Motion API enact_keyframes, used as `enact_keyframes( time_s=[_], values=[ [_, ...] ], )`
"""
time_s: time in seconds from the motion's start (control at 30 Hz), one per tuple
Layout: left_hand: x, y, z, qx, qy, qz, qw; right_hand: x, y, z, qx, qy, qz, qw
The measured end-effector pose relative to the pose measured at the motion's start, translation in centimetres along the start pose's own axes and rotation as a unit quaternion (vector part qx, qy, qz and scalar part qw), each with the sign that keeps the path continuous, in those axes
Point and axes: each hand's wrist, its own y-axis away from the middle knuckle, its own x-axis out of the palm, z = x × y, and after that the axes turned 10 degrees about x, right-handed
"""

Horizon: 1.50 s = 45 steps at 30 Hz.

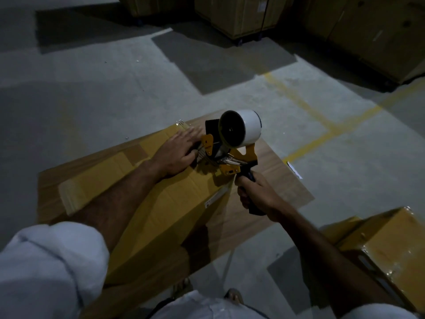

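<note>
While left hand presses box, tape dispenser at edge

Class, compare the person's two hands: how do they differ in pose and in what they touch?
The left hand lies flat, fingers straight, while the right hand is curled into a grip. The left hand rests on the cardboard box; the right hand holds the tape dispenser by its black handle. Both are bare and work at the same box.
</note>
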Motion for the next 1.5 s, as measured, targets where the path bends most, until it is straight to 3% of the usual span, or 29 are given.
enact_keyframes(
  time_s=[0.17, 0.23, 0.4, 0.77, 1.0, 1.17, 1.33, 1.5],
  values=[
    [-0.4, 0.2, -1.7, -0.032, -0.013, 0.101, 0.994, -1.2, 1.9, -1.2, 0.038, -0.021, -0.008, 0.999],
    [0.4, 1.3, -3.8, -0.003, 0.015, 0.121, 0.993, -1.3, 2.0, -0.8, 0.037, -0.009, -0.021, 0.999],
    [2.9, 3.2, -7.2, 0.009, -0.038, 0.026, 0.999, -0.9, 1.6, -0.6, 0.033, -0.068, 0.005, 0.997],
    [2.5, 3.3, -8.4, 0.014, -0.065, 0.085, 0.994, -3.3, 4.3, -3.5, 0.047, -0.082, 0.007, 0.996],
    [1.5, 3.1, -9.9, 0.114, -0.189, 0.071, 0.973, -3.1, 7.8, -7.6, 0.034, -0.084, -0.028, 0.996],
    [0.9, 2.9, -11.1, 0.141, -0.263, 0.068, 0.952, -2.1, 7.5, -9.8, 0.001, -0.074, -0.054, 0.996],
    [2.0, 3.6, -12.2, 0.078, -0.203, 0.061, 0.974, -1.5, 8.5, -13.4, 0.002, -0.013, -0.053, 0.999],
    [4.1, 4.2, -13.4, 0.022, -0.172, 0.040, 0.984, -1.3, 8.1, -12.9, 0.049, -0.110, 0.011, 0.993]
  ],
)
